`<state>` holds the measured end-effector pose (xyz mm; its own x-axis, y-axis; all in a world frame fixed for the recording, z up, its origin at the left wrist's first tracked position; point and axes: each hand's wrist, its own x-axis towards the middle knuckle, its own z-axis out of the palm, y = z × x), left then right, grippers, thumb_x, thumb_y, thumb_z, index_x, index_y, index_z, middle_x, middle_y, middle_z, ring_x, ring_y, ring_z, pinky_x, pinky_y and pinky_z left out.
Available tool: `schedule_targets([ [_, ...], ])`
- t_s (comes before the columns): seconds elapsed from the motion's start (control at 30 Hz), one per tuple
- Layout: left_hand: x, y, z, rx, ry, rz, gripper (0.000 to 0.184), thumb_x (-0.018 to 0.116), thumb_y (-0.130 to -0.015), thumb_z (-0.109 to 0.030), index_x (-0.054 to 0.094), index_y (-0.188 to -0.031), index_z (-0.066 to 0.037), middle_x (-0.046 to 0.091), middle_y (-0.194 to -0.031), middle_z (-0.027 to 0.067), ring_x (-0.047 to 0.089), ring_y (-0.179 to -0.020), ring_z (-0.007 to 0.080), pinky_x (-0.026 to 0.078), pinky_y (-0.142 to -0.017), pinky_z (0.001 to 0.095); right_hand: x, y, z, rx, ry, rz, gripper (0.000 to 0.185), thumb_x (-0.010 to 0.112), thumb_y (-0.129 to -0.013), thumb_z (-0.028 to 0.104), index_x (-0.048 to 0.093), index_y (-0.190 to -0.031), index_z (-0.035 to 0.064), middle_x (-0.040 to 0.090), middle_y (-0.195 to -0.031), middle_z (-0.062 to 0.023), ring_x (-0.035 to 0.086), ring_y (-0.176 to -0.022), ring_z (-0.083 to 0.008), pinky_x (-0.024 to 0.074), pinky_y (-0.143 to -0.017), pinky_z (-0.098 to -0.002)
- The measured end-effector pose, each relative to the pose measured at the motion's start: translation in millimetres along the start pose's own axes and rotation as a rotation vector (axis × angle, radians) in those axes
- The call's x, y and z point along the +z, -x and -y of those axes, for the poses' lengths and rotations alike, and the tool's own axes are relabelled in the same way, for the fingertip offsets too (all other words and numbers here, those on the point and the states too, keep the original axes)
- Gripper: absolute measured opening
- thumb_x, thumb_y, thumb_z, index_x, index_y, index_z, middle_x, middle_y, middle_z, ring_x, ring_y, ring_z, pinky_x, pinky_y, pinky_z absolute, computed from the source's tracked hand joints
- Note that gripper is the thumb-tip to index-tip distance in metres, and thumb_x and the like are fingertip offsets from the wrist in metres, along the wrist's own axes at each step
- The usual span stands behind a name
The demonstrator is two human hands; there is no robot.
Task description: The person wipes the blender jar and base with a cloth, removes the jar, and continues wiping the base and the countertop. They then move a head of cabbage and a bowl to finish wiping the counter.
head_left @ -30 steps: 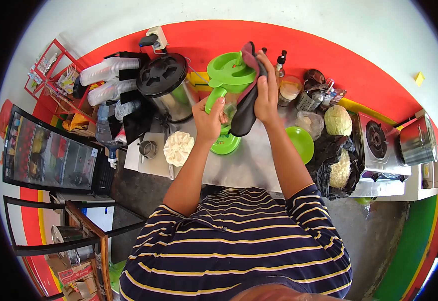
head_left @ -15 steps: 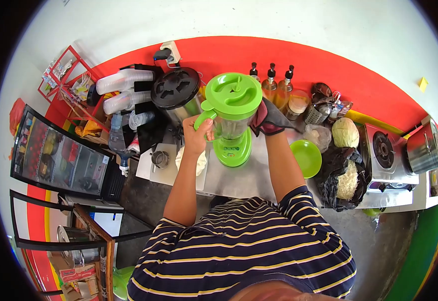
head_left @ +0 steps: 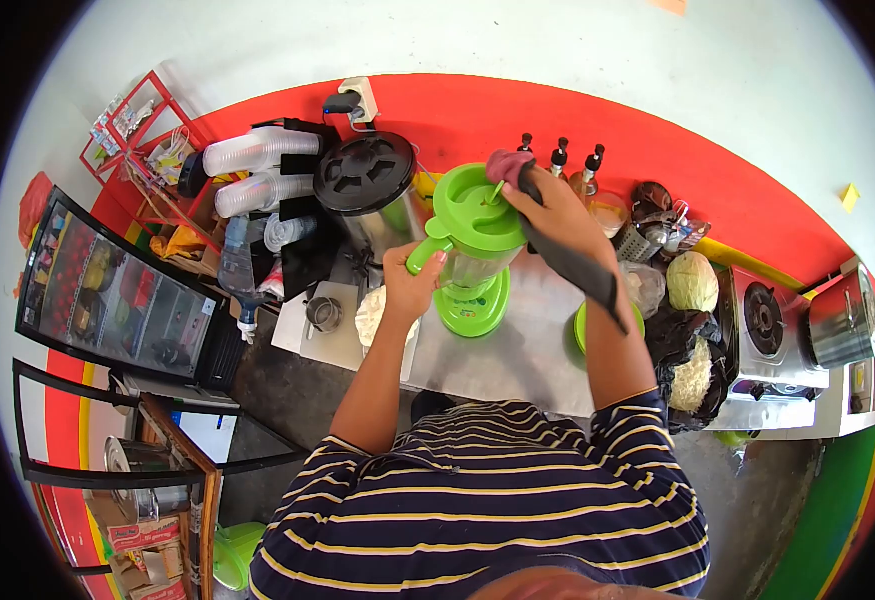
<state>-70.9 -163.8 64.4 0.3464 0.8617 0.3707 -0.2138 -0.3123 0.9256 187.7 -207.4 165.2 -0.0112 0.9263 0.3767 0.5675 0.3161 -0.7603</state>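
Note:
A green blender (head_left: 475,312) with a clear jar stands upright on the metal counter, its green lid (head_left: 460,205) on top. My left hand (head_left: 413,282) is closed around the jar's green handle (head_left: 429,250). Over the right side of the lid, my right hand (head_left: 563,212) grips a dark grey and maroon cloth (head_left: 585,268). Its maroon end (head_left: 509,166) bunches at the fingertips beside the lid's small raised stem. My right fingers are partly hidden by the cloth.
Left of the blender are a large black-lidded container (head_left: 365,175), a metal cup (head_left: 324,314) and a white cutting board (head_left: 335,345). To the right are a green bowl (head_left: 581,328), a cabbage (head_left: 692,282), shredded food in a black bag (head_left: 692,378) and a stove (head_left: 763,316). Pump bottles (head_left: 558,158) stand behind.
My right hand has risen with the cloth from the jar's right side to the top of the lid. My left hand still holds the handle.

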Motion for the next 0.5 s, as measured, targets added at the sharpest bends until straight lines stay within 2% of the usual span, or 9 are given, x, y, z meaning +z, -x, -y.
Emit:
schedule_targets([
  [0.03, -1, -1, 1, -0.005, 0.018, 0.019, 0.023, 0.072, -0.096, -0.016, 0.073, -0.084, 0.002, 0.059, -0.063, -0.0014, 0.053, -0.054, 0.0059, 0.042, -0.050, 0.0268, -1, -3, 2, 0.000, 0.004, 0.004, 0.042, 0.059, -0.108, 0.032, 0.065, -0.121, -0.0069, 0.073, -0.105, -0.0178, 0.070, -0.098, -0.0323, 0.0529, -0.093, -0.0398],
  [0.1, -4, -2, 2, -0.009, 0.042, 0.031, 0.022, 0.072, -0.096, -0.016, 0.074, -0.085, 0.003, 0.059, -0.063, -0.0017, 0.053, -0.055, 0.0058, 0.043, -0.050, 0.0266, -3, -12, 12, -0.229, 0.212, 0.154, 0.048, 0.049, -0.113, 0.037, 0.062, -0.131, -0.0049, 0.068, -0.123, -0.0171, 0.064, -0.114, -0.0284, 0.0466, -0.105, -0.0404],
  [0.13, -4, -2, -2, -0.038, 0.050, 0.039, 0.022, 0.073, -0.096, -0.016, 0.075, -0.086, 0.003, 0.060, -0.064, -0.0019, 0.053, -0.055, 0.0060, 0.043, -0.051, 0.0263, -7, -17, 32, -0.074, 0.103, 0.294, 0.054, 0.042, -0.114, 0.042, 0.061, -0.132, -0.0049, 0.062, -0.131, -0.0192, 0.058, -0.122, -0.0349, 0.0433, -0.108, -0.0444],
  [0.27, -9, -6, -5, -0.066, 0.008, 0.034, 0.022, 0.074, -0.095, -0.018, 0.078, -0.091, 0.004, 0.062, -0.064, -0.0020, 0.055, -0.055, 0.0063, 0.044, -0.052, 0.0262, -1, -35, 74, 0.149, 0.229, 0.428, 0.057, 0.042, -0.113, 0.043, 0.068, -0.114, -0.0073, 0.060, -0.129, -0.0237, 0.057, -0.122, -0.0374, 0.0437, -0.102, -0.0476],
  [0.33, -11, -8, -6, -0.085, 0.019, 0.045, 0.023, 0.074, -0.094, -0.018, 0.077, -0.090, 0.004, 0.062, -0.064, -0.0016, 0.055, -0.056, 0.0062, 0.044, -0.052, 0.0264, 13, -40, 63, -0.055, 0.262, 0.352, 0.053, 0.045, -0.112, 0.041, 0.069, -0.112, -0.0071, 0.061, -0.119, -0.0237, 0.057, -0.116, -0.0401, 0.0442, -0.100, -0.0488],
  [0.37, -13, -11, -5, -0.091, 0.021, 0.060, 0.023, 0.073, -0.094, -0.018, 0.076, -0.089, 0.005, 0.063, -0.063, -0.0013, 0.055, -0.056, 0.0061, 0.044, -0.053, 0.0267, 17, -41, 62, -0.046, 0.271, 0.357, 0.053, 0.045, -0.112, 0.041, 0.069, -0.112, -0.0071, 0.061, -0.119, -0.0237, 0.057, -0.116, -0.0401, 0.0442, -0.100, -0.0488],
  [0.43, -18, -15, -3, -0.075, 0.027, 0.086, 0.024, 0.074, -0.093, -0.018, 0.076, -0.089, 0.005, 0.062, -0.063, -0.0006, 0.055, -0.056, 0.0063, 0.044, -0.054, 0.0273, 23, -45, 66, -0.191, 0.535, 0.196, 0.049, 0.049, -0.110, 0.038, 0.067, -0.110, -0.0075, 0.061, -0.113, -0.0236, 0.059, -0.111, -0.0415, 0.0454, -0.097, -0.0488],
  [0.47, -21, -17, -2, -0.057, 0.021, 0.113, 0.025, 0.074, -0.093, -0.019, 0.075, -0.088, 0.006, 0.062, -0.062, 0.0001, 0.054, -0.057, 0.0066, 0.044, -0.055, 0.0280, 23, -50, 69, -0.181, 0.544, 0.198, 0.049, 0.049, -0.110, 0.038, 0.067, -0.110, -0.0075, 0.061, -0.113, -0.0236, 0.059, -0.111, -0.0415, 0.0454, -0.097, -0.0488],
  [0.5, -24, -19, -2, -0.061, 0.033, 0.119, 0.025, 0.074, -0.093, -0.019, 0.075, -0.088, 0.006, 0.062, -0.062, 0.0001, 0.054, -0.057, 0.0066, 0.044, -0.055, 0.0280, 22, -56, 72, -0.109, 0.513, 0.350, 0.048, 0.049, -0.110, 0.038, 0.066, -0.115, -0.0070, 0.061, -0.119, -0.0230, 0.058, -0.115, -0.0393, 0.0447, -0.100, -0.0467],
])
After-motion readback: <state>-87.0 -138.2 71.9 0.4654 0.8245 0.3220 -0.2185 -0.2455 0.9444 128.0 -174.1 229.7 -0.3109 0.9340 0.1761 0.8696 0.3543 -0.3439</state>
